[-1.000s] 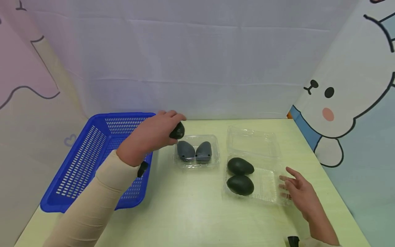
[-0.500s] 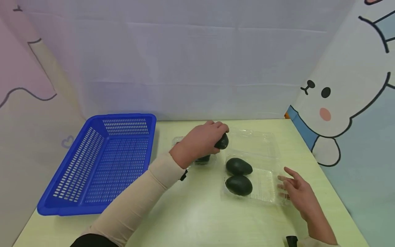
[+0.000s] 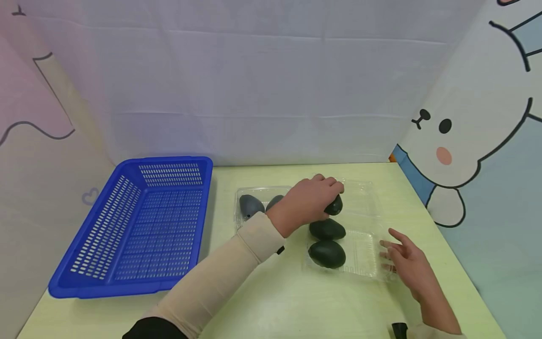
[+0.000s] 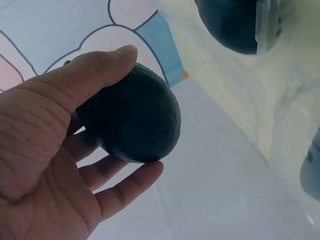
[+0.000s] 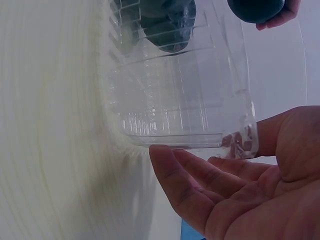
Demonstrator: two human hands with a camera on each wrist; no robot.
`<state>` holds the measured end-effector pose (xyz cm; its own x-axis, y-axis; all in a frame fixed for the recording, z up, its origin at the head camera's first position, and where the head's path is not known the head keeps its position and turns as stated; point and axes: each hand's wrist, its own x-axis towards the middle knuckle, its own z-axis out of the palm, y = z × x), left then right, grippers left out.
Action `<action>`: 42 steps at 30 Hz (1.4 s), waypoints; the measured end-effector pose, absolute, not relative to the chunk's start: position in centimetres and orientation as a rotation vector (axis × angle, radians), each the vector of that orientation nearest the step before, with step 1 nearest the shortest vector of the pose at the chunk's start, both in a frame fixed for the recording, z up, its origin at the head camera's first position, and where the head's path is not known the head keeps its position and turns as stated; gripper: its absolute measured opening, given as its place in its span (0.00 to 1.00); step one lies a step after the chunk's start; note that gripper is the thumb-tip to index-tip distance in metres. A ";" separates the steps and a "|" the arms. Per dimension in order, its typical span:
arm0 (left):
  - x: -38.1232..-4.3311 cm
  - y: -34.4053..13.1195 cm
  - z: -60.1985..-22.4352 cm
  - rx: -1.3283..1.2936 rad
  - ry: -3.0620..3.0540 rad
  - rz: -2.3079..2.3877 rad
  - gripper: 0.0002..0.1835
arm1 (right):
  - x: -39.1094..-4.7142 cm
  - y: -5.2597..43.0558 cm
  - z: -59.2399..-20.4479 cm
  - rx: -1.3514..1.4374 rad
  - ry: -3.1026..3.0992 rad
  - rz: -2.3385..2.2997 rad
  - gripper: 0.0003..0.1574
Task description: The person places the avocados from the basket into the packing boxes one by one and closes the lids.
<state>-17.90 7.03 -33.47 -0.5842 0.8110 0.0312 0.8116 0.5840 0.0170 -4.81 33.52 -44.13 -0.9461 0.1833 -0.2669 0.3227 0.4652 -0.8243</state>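
My left hand (image 3: 306, 200) grips a dark green avocado (image 3: 334, 205) above the back left of an open clear plastic clamshell box (image 3: 365, 254). In the left wrist view, the thumb lies over the avocado (image 4: 137, 120) and the fingers curl under it. Two more avocados lie side by side at the box's left end, the back one (image 3: 327, 229) and the front one (image 3: 327, 254). At the box's right end is my right hand (image 3: 410, 266), fingers loosely extended. The right wrist view has its fingertips against the box's end wall (image 5: 185, 141), holding nothing.
A blue perforated plastic basket (image 3: 116, 278) stands on the left of the pale table (image 3: 271, 310). Between basket and clamshell is a smaller clear box (image 3: 241, 192) with two dark grey rounded pieces (image 3: 251, 206), partly behind my left arm. Printed cloth hangs behind.
My left hand has carried the avocado rightward from beside the basket, past the smaller box, to above the open clamshell. My right hand has stayed at the box's right end.
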 end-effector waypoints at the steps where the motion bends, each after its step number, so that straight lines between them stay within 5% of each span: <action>1: -17.8 7.4 -33.6 -1.431 -2.769 -0.034 0.34 | -4.8 33.5 -44.1 0.452 2.565 -1.487 0.36; 42: -12.8 15.0 -39.7 -1.615 -2.551 0.220 0.20 | -4.6 34.4 -44.2 0.423 2.422 -1.631 0.37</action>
